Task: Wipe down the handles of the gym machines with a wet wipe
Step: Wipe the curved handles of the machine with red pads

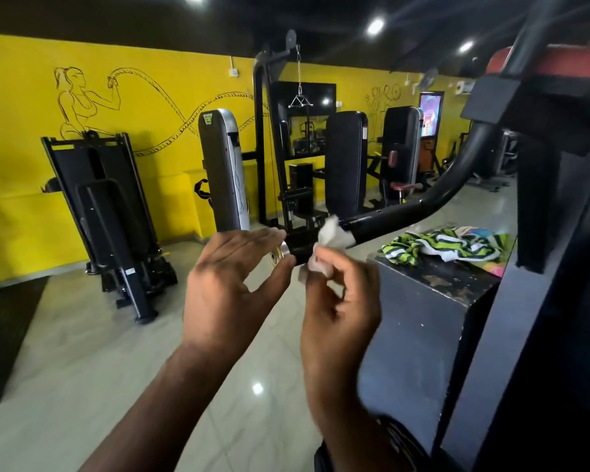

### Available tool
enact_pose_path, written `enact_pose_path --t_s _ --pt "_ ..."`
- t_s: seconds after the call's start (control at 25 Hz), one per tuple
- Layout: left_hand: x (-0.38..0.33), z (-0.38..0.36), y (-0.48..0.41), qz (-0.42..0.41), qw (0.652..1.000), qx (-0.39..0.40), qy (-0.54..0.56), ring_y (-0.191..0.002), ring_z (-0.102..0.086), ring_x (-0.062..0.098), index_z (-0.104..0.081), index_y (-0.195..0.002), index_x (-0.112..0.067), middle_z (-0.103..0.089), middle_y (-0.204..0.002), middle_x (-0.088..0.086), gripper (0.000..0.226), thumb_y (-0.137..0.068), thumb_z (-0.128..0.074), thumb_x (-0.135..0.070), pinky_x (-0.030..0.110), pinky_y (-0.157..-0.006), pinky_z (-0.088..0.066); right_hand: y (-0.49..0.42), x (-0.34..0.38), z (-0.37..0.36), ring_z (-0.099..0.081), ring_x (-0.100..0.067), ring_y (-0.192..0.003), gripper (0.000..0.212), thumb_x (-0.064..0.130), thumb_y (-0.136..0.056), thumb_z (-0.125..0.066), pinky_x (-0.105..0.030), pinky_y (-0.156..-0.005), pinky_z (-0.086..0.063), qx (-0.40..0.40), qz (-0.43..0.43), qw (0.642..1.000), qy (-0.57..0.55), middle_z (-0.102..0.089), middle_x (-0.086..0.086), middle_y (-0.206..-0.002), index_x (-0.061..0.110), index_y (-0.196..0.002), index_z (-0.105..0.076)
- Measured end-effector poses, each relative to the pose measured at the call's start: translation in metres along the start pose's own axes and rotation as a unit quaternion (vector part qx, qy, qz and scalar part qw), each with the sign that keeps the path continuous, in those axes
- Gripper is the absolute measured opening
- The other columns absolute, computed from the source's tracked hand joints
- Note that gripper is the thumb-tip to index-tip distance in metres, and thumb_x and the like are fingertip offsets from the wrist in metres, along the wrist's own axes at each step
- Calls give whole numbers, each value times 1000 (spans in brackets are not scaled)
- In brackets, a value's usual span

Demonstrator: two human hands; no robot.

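The crumpled white wet wipe sits bunched against the near end of the black tubular machine handle, on its top and front side, just short of the shiny metal end cap. The right hand comes up from below, a little blurred, fingers curled and pinching the lower part of the wipe. The left hand is at the very tip of the handle, fingers fairly straight and spread from the thumb in a loose open curve around the end cap; from here I can't tell whether it touches the metal. The handle sweeps up and to the right into the machine's dark frame. Just under its bend, a green, white and black striped towel lies rumpled on a scuffed black box. Beyond stretch a glossy tiled floor and a yellow wall painted with a rope-swinging figure
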State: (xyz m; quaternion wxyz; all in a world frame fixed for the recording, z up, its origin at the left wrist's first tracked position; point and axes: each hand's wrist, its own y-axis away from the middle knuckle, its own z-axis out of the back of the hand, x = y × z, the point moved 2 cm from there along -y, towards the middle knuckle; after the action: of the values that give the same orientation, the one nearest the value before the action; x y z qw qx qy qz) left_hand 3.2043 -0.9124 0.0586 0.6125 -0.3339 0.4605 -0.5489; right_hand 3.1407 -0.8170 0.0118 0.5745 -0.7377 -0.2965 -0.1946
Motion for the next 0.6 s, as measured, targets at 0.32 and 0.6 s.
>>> enact_pose_path --t_s 0.32,0.6 --pt "4 5 0 -22 999 16 -18 -104 -60 10 -72 -116 -15 -72 -111 -4 38 -88 -63 -39 21 -86 -46 -1 -2 -37 -70 -19 -85 41 6 -83 -62 -21 -67 -59 -80 -481 688 -538 -70 -14 -99 0 -124 -60" --pt "5 2 0 -32 999 11 -8 -105 -61 13 -72 -117 -14 -72 -112 -2 38 -88 -65 -37 25 -85 -50 1 -11 -40 -68 -22 -98 41 5 -87 -57 -25 -86 -55 -25 -493 614 -616 -67 -18 -108 -4 -128 -57"
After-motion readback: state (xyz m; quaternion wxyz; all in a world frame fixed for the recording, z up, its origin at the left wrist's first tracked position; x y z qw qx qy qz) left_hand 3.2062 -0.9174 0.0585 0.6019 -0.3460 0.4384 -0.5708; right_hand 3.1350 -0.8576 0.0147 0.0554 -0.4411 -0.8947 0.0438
